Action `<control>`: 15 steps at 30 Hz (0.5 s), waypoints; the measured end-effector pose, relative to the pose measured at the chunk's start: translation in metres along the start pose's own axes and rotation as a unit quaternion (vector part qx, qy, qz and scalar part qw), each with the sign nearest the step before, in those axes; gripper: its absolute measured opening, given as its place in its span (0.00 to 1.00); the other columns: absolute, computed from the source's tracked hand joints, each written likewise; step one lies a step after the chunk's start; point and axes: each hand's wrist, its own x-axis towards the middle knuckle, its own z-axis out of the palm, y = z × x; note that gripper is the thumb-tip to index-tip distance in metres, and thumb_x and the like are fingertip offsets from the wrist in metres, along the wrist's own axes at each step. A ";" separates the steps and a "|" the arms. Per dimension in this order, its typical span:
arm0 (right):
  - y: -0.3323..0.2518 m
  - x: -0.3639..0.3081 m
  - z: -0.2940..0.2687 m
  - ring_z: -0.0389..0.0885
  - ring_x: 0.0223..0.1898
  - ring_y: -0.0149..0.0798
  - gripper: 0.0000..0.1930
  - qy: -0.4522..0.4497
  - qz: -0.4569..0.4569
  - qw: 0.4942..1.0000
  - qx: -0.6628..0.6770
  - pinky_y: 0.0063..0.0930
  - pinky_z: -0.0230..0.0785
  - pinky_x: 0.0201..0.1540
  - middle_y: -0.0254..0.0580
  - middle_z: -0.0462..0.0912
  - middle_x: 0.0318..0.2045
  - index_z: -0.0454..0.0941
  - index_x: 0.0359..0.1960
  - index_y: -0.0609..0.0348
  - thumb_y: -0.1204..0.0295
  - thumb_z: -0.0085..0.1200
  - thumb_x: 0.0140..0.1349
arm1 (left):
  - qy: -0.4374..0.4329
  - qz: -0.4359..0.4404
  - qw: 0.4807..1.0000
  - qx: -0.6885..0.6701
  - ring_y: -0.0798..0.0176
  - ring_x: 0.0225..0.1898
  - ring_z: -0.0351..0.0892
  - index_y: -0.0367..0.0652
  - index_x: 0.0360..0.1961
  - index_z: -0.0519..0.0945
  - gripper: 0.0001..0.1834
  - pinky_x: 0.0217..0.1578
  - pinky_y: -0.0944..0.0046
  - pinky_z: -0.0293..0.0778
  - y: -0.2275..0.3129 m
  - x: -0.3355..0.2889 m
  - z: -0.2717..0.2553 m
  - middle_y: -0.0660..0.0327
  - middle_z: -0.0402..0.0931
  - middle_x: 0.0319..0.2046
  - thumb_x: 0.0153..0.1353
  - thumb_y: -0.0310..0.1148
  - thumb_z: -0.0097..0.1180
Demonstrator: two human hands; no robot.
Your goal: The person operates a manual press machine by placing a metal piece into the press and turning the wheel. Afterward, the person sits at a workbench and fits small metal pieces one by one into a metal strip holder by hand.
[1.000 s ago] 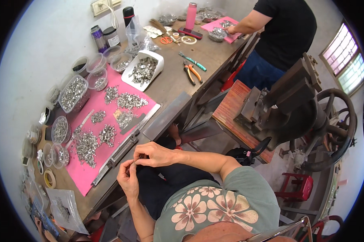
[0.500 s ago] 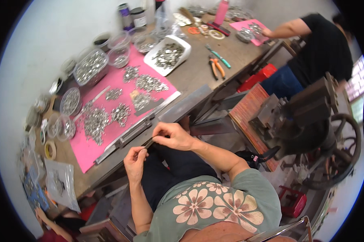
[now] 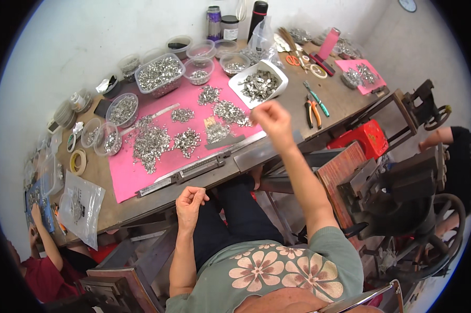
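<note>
My left hand (image 3: 190,207) is closed over my lap, just off the table's front edge, thumb pressed to curled fingers. Whatever it pinches, if anything, is too small to make out. Out over the right end of the pink sheet (image 3: 121,180), my right hand (image 3: 275,125) has its fingers bent together, their tips hidden or too small to read. Just beyond it stands a white tray (image 3: 239,83) of small metal parts. Small piles of silvery pieces (image 3: 151,143) lie on the sheet, and a metal rail (image 3: 201,168) runs along its front edge.
Clear tubs (image 3: 160,75) of metal pieces line the back. Orange-handled pliers (image 3: 314,113) lie on the right. A plastic bag (image 3: 81,203) and tape roll (image 3: 78,161) are at left. A machine with a handwheel (image 3: 444,235) stands at right; other people are at both sides.
My hands were together over a thin dark piece and are now apart. The right has moved up and right toward the white tray. The view has shifted, and the person at right has moved away.
</note>
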 end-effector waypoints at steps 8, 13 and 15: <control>0.080 0.028 -0.055 0.77 0.57 0.53 0.21 0.190 -0.135 0.877 -0.420 0.40 0.69 0.59 0.54 0.78 0.54 0.74 0.57 0.64 0.75 0.59 0.62 | 0.030 0.029 0.999 0.032 0.78 0.28 0.74 0.38 0.38 0.80 0.07 0.31 0.75 0.69 -0.006 0.000 0.007 0.65 0.81 0.27 0.70 0.31 0.60; 0.077 -0.020 -0.040 0.81 0.51 0.46 0.15 0.146 -0.100 0.910 -0.374 0.34 0.71 0.55 0.46 0.82 0.49 0.79 0.51 0.61 0.78 0.58 0.62 | 0.112 0.208 0.933 0.272 0.64 0.30 0.78 0.38 0.36 0.82 0.04 0.35 0.65 0.72 0.009 0.009 0.004 0.59 0.81 0.30 0.62 0.26 0.64; 0.083 -0.027 -0.039 0.81 0.50 0.45 0.13 0.123 -0.090 0.918 -0.367 0.34 0.72 0.54 0.45 0.82 0.47 0.80 0.49 0.61 0.78 0.58 0.62 | 0.122 0.341 0.844 0.395 0.55 0.36 0.79 0.40 0.37 0.82 0.08 0.44 0.59 0.71 0.016 0.023 -0.005 0.58 0.81 0.34 0.57 0.27 0.68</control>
